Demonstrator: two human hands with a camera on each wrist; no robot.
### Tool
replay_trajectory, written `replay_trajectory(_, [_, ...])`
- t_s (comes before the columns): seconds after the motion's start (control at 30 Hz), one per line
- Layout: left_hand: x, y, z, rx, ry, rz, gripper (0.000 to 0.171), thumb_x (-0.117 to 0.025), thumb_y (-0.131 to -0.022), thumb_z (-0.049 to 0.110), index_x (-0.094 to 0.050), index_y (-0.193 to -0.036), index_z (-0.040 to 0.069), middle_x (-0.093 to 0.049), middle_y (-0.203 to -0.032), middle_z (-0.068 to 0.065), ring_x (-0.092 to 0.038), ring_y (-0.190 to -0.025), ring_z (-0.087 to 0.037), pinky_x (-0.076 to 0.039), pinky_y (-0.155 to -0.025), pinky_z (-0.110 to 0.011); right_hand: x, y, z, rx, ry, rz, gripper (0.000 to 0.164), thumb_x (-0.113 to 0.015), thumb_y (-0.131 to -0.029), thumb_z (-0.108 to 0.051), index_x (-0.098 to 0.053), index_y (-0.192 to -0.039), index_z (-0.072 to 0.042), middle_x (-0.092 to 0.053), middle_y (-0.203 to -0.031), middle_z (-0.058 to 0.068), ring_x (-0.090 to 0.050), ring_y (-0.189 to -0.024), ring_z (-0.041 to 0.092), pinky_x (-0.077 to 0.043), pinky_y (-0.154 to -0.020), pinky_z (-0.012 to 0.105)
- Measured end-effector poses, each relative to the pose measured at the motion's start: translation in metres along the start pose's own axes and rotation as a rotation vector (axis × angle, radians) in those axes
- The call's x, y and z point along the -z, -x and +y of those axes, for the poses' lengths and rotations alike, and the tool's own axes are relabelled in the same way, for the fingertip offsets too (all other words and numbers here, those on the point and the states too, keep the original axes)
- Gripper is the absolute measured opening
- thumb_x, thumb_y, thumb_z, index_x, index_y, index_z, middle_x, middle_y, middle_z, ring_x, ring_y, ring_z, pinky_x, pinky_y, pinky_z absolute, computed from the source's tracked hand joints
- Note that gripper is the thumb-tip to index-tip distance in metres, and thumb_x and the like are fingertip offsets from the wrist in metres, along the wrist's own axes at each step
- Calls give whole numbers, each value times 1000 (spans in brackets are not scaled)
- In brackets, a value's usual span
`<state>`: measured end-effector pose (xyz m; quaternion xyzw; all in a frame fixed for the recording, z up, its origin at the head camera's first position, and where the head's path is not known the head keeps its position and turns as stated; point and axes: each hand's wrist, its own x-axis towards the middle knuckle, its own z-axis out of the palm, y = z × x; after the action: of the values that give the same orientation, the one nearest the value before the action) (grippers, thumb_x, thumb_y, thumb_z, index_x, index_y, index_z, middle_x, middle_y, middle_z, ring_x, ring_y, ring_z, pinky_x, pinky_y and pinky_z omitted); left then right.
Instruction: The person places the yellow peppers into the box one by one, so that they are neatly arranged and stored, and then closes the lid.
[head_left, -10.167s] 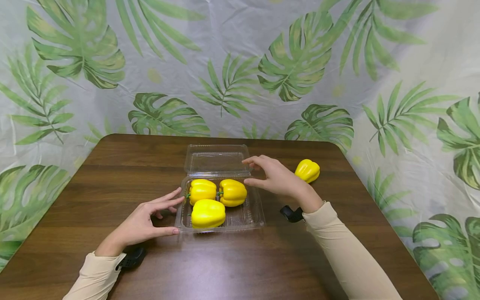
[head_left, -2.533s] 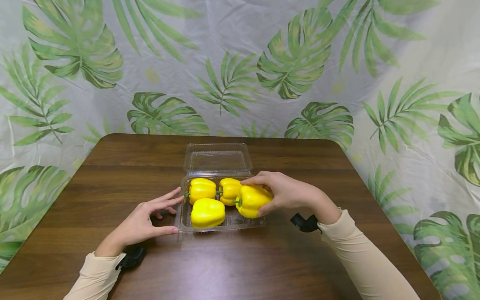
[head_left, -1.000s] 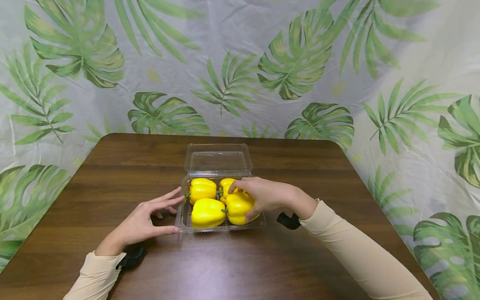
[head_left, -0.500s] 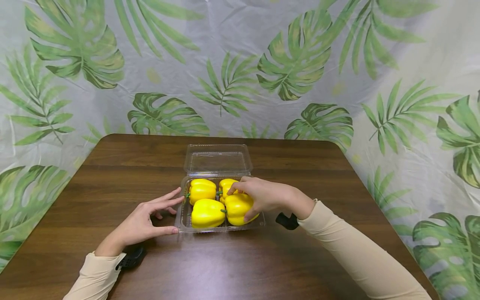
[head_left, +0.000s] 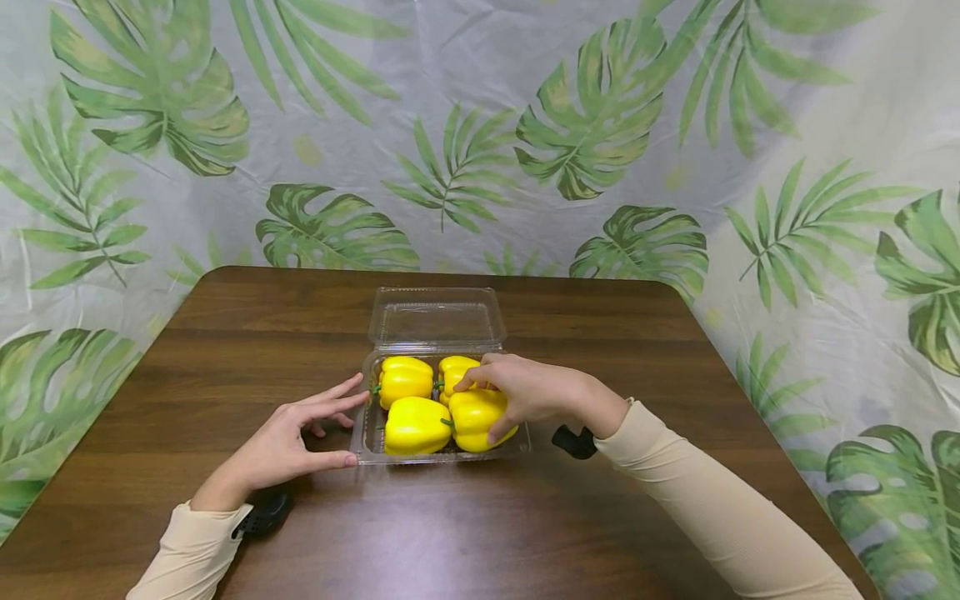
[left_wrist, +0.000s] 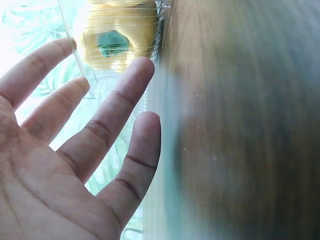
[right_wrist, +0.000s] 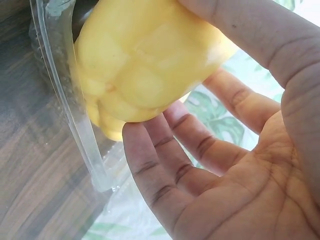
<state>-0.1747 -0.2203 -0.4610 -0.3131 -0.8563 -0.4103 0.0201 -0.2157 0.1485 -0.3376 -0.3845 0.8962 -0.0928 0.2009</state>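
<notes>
A clear plastic clamshell container [head_left: 517, 440] lies unfolded on the brown table, its lid [head_left: 438, 323] laid back at the far side. In its front right part sits a yellow bell pepper [head_left: 474, 423], gripped between the thumb and fingers of my right hand [head_left: 538, 388]; the right wrist view shows this pepper [right_wrist: 150, 60] beside the plastic rim. Another bell pepper [head_left: 416, 427] is just left of it, and two more, the back left pepper [head_left: 406, 382] and the partly covered back right pepper [head_left: 454, 372], fill the back. My left hand [head_left: 277, 446] touches the container's left edge with fingers spread.
The wooden table [head_left: 420, 533] extends around the container on all sides. Behind it hangs a leaf-printed cloth [head_left: 480, 150]. Black wrist devices are worn on both arms, one below the left wrist [head_left: 262, 515] and one by the right wrist [head_left: 576, 442].
The fourth-corner pepper, earlier lying on the table at the right, came over in my right hand and moved left and down into the container's front right. In the last second, it barely shifts. My left hand stays.
</notes>
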Motion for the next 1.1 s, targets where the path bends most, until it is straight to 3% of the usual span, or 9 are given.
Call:
replay_trajectory(0.33, [1,0,1,10,-4,-3,78,-93,-85,33,-61,-154,16,-45,-171,-11,-74,-107,-14,-57,-80,-30,3,2,-2,-17,0,-29,74,-92,-88,-29,-60,-153,-16,-58,-122,4,-52,-106,19,-49,-100,38])
replay_trajectory(0.63, [0,-1,3,5,-2,-2,77,-93,-85,32,-61,-154,16,-45,-171,-11,-75,-107,-14,-57,-80,-30,9,6,-1,5,-3,-66,63,-78,-100,-37,-58,-156,-18,-63,-131,5,-54,-111,20,-47,-100,41])
replay_trajectory(0.87, [0,0,1,-1,1,-3,77,-93,-86,32,-61,-154,15,-44,-171,-12,-74,-107,-14,-57,-80,-30,5,4,-2,14,-31,-49,60,-81,-98,-31,-60,-152,-14,-63,-141,7,-56,-124,24,-47,-113,45])
replay_trajectory(1.1, [1,-1,1,1,2,-7,77,-92,-86,32,-60,-155,15,-44,-171,-11,-75,-107,-14,-57,-80,-30,-5,0,-3,17,-28,-31,58,-87,-93,-26,-62,-143,-14,-61,-137,8,-56,-121,22,-48,-112,43])
